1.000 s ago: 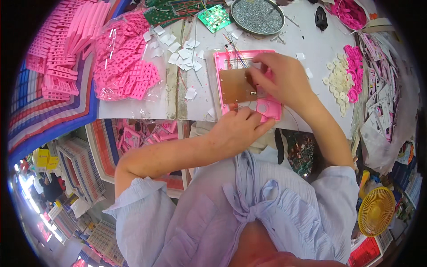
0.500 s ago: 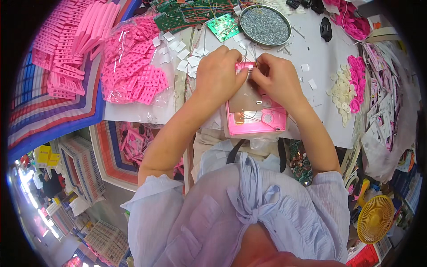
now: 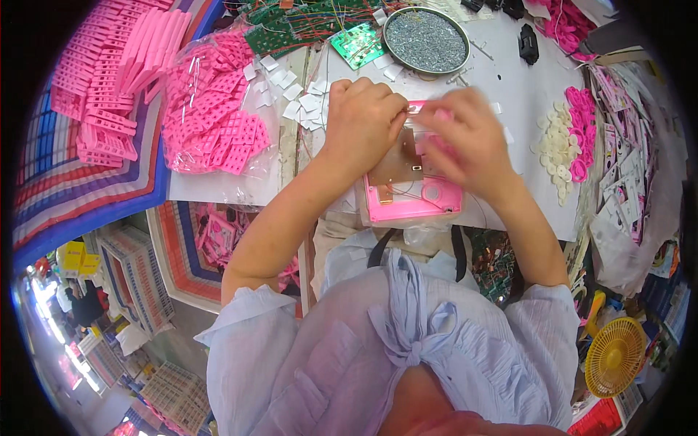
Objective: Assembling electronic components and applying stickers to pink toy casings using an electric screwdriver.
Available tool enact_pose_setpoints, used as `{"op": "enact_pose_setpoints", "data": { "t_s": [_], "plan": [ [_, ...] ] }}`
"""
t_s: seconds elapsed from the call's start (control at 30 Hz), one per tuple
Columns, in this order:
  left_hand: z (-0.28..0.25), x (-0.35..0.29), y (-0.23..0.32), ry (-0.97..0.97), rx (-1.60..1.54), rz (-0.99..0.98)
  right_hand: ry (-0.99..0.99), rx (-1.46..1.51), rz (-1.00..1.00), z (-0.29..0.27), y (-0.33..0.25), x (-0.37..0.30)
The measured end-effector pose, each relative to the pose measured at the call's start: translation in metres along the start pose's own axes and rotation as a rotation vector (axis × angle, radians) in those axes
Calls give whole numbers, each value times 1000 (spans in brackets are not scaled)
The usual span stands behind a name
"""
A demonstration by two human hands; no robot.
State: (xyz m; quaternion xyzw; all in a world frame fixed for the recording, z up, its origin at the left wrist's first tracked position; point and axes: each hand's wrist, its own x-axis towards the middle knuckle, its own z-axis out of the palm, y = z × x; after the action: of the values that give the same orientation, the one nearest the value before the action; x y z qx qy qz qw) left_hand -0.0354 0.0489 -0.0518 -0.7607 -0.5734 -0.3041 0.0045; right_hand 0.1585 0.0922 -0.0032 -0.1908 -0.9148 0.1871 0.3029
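In front of me on the table lies an open pink plastic case (image 3: 414, 211) with a brown circuit board (image 3: 398, 164) inside it and thin wires across its lower part. My left hand (image 3: 366, 125) rests over the case's upper left side, thumb and fingers pinched together near the top edge. What they pinch is hidden. Over the upper right side is my right hand (image 3: 469, 142), its fingers smeared by motion, so I cannot tell whether they hold anything. Beyond the hands stands a round dish of small metal screws (image 3: 427, 41).
A clear bag of pink plastic parts (image 3: 218, 120) and loose white squares (image 3: 309, 102) lie to the left. Green circuit boards (image 3: 356, 45) are at the back. White buttons (image 3: 556, 149) and pink rings (image 3: 580, 131) lie right. A blue-rimmed striped basket (image 3: 145, 195) holds stacked pink pieces.
My right hand has pulled back to the right from the case's upper middle, its fingers now blurred. The left hand stays at the case's top. The whole view has shifted slightly.
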Motion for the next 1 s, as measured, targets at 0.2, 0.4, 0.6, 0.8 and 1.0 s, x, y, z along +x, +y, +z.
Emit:
{"op": "enact_pose_setpoints", "data": {
  "t_s": [0.2, 0.4, 0.6, 0.8, 1.0],
  "plan": [
    [-6, -2, 4, -31, -49, 4, 63, -110, 82, 19, 26, -13],
    [-26, -11, 15, -18, -370, -341, -136, -191, 218, 10, 17, -13],
    [-11, -5, 4, -4, -198, 22, -345, -273, 240, 7, -11, -14],
    [-16, 10, 6, -250, -124, 144, -303, -162, 313, 2, -25, -31],
    [-7, 29, 10, -439, 17, 348, -180, -122, 369, 6, -29, -38]
  ]
}}
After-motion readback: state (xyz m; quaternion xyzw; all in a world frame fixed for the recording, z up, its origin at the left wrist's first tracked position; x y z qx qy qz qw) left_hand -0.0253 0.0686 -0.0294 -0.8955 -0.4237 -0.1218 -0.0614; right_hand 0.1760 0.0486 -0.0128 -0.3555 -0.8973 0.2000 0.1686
